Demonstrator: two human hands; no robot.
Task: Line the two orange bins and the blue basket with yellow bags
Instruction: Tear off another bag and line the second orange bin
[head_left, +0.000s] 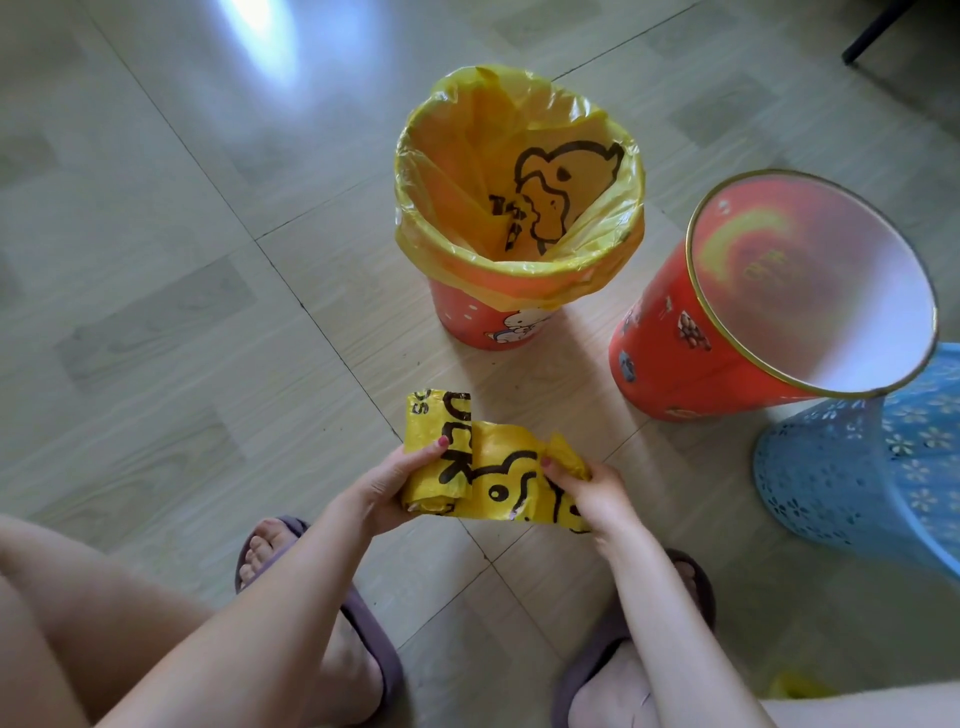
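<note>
Hands first: your left hand (395, 486) curls its fingers round the rolled end of the yellow bag roll (488, 470), thumb on top, and your right hand (597, 493) pinches the loose sheet on the other side, so the plastic lies stretched between them, low over the tiled floor (156, 312) and above your feet in dark slippers (363, 623). Black print on the sheet shows a cartoon duck outline and the letters "UCK", with "SS" or similar on the strip above; the rest of the word is folded out of sight. Ahead of you stands the lined orange bin (511, 325), its yellow bag (519, 171) folded out over the rim and showing the same duck drawing inside, plus a few black characters too crumpled to read. A white cartoon cat figure marks its side. To the right, the bare orange bin (675, 358) with a gold rim holds no liner and bears small cartoon stickers. Touching it at the far right is the blue basket (841, 467), perforated with flower shapes, also unlined.
</note>
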